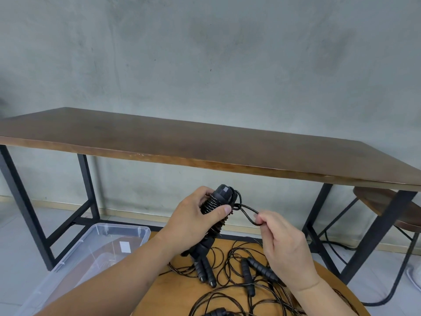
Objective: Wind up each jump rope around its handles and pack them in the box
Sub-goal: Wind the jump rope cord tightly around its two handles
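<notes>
Nearest to you, a round light-wooden tabletop (177, 290) carries a tangle of thin black jump-rope cords (230, 290) with several ribbed black handles lying loose among them: one pair (205, 271) near the middle, another pair (256, 271) just to its right, and one more (216, 313) at the bottom edge.

Above that tangle, your left hand (193, 221) grips the wound jump rope (217, 202), a bundle of two black handles with cord coiled tightly round them; your fingers and thumb curl round the coils, and the bundle tilts up and to the right, its capped end uppermost. Your right hand (283, 241) pinches the loose loop of black cord (249, 213) between thumb and forefinger, just right of the bundle; the loop runs back to the top of the coils.

To your left, on the pale tiled floor (20, 242), stands the clear plastic storage box (100, 245), open at the top, with a white label showing through it.

Beyond, a long dark-brown wooden table (205, 142) on black metal legs stands against a grey concrete wall (205, 53). A round dark wooden stool (385, 204) sits tucked under its right end.
</notes>
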The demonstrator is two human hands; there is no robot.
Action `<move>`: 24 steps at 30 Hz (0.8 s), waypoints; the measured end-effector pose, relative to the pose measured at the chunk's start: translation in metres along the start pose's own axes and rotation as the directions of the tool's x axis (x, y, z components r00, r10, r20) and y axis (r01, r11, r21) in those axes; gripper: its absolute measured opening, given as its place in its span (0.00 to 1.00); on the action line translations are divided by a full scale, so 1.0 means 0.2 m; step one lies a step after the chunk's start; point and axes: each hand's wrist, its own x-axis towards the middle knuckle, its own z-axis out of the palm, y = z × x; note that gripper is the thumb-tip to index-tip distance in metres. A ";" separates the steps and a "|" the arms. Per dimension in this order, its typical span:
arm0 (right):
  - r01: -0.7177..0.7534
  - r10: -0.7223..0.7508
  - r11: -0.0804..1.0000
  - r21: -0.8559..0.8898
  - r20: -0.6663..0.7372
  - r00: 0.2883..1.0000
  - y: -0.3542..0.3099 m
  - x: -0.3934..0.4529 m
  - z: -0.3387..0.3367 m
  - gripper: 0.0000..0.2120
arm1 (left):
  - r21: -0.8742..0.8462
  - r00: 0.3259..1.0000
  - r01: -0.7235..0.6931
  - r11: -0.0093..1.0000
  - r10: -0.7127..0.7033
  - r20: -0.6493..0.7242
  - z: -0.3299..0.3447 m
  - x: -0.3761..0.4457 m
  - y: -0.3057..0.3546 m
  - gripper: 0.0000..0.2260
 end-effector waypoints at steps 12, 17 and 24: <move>-0.167 0.160 0.985 0.032 0.148 0.976 0.06 -0.02 0.09 0.16 | -0.423 0.990 0.139 0.895 -0.142 0.024 0.03 0.02 0.05 0.11; -0.453 0.393 0.885 0.108 0.349 0.851 -0.03 0.00 0.11 0.09 | 0.322 0.999 -0.033 0.946 0.036 -0.006 0.05 0.03 -0.03 0.20; -0.771 0.501 0.253 0.584 0.603 0.621 -0.21 0.17 0.08 0.11 | 0.698 0.982 -0.080 0.712 0.176 -0.067 0.11 0.03 -0.08 0.23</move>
